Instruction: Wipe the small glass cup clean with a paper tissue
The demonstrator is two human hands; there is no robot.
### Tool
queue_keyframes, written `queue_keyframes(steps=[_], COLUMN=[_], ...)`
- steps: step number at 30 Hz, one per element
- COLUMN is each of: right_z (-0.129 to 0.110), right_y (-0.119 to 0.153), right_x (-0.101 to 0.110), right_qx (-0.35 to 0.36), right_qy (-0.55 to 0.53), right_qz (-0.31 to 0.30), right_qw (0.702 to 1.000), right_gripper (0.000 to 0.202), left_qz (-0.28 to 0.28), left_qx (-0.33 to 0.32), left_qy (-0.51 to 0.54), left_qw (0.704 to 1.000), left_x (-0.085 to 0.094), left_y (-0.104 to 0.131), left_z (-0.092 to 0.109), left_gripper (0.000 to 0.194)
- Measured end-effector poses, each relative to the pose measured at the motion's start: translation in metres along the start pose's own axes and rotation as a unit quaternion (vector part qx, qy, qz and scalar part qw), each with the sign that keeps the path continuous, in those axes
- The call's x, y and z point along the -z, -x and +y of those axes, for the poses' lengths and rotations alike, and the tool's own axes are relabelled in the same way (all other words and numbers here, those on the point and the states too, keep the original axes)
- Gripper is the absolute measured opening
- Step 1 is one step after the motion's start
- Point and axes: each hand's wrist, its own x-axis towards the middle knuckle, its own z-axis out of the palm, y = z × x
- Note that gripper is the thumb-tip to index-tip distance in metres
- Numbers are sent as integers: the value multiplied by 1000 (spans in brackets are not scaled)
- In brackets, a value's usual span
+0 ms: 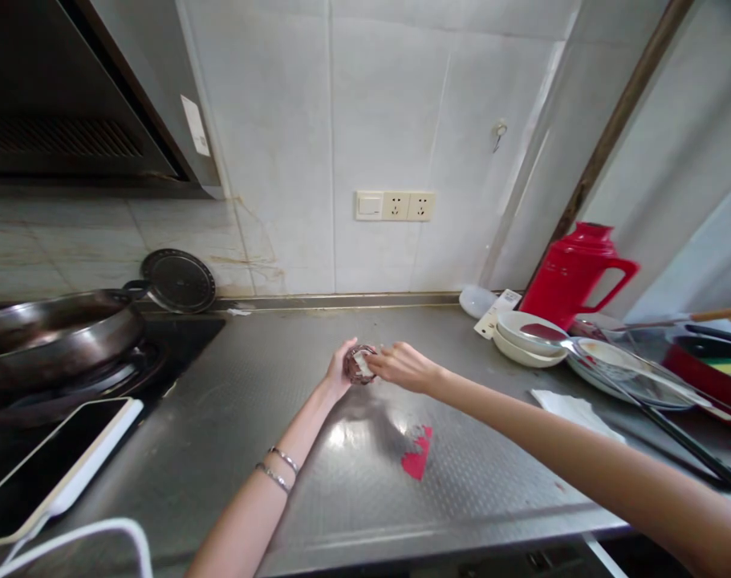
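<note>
Over the middle of the counter, my left hand (339,371) is closed round the side of a small, round, brown thing (351,371) with a coiled or woven look. My right hand (406,366) meets it from the other side, fingers pinched together on a small white piece (363,365). The white piece lies against the face of the round thing; whether it is paper or cloth I cannot tell. On the counter below my hands is a torn red scrap (418,456).
At left, a metal pan (58,329) sits on the stove beside a phone-like device (52,466) with a white cable. Right of my hands are stacked white bowls (530,339), a red thermos jug (578,277), a white tissue (575,413) and utensils. The tiled wall has sockets (395,206).
</note>
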Motion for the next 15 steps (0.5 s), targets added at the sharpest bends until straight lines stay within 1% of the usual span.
queue_keyframes(steps=[2, 4, 6, 9, 12, 15], right_z=[-6, -13, -21, -35, -52, -71], right_y=[1, 2, 5, 7, 6, -1], right_x=[0, -1, -2, -6, -10, -14], right_qx=[-14, -37, -69, -136, -212, -294], right_qy=[-15, -36, -62, -116, -184, -261], right_qz=[16, 28, 25, 12, 18, 36], right_qw=[1000, 998, 995, 984, 960, 919], right_gripper=[19, 26, 33, 46, 52, 55], left_qz=[17, 33, 45, 46, 55, 78], left_qx=[-16, -45, -70, -93, -116, -128], left_qy=[9, 18, 20, 16, 26, 40], left_qw=[1000, 998, 996, 994, 991, 988], left_x=[-2, -5, -8, -14, -18, -20], left_y=[1, 2, 3, 5, 7, 8], left_z=[-1, -2, -3, -5, -10, -14], left_gripper=[35, 32, 31, 31, 30, 30])
